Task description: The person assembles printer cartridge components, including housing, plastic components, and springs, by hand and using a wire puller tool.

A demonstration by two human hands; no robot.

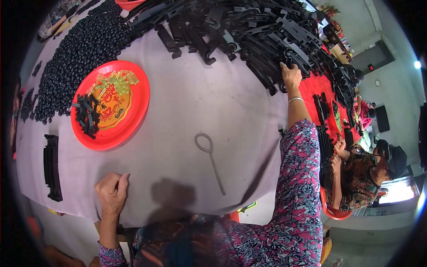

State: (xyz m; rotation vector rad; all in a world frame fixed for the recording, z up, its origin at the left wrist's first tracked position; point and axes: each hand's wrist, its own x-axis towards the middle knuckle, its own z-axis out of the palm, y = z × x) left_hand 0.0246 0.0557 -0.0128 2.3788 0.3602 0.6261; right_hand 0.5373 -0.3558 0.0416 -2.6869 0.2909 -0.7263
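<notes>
My right arm stretches far forward, and my right hand (pixel 291 74) is closed at the near edge of a big heap of long black plastic pieces (pixel 260 73). Its fingers grip one of these notched strips, though most of the grip is hidden. Near the front edge of the cloth, my left hand (pixel 112 191) rests as a fist with the thumb on top; whatever it may hold is hidden. A thin grey looped rod (pixel 211 153) lies on the cloth between my arms. One long black piece (pixel 52 168) lies alone at the far left.
A red round tray (pixel 142 100) holds small black bars (pixel 86 115) and clear yellowish pieces (pixel 118 81). Behind it spreads a mound of small black round parts (pixel 84 53). A pale cloth (pixel 178 98) covers the table. At right, another person (pixel 369 171) sits by a red-covered table.
</notes>
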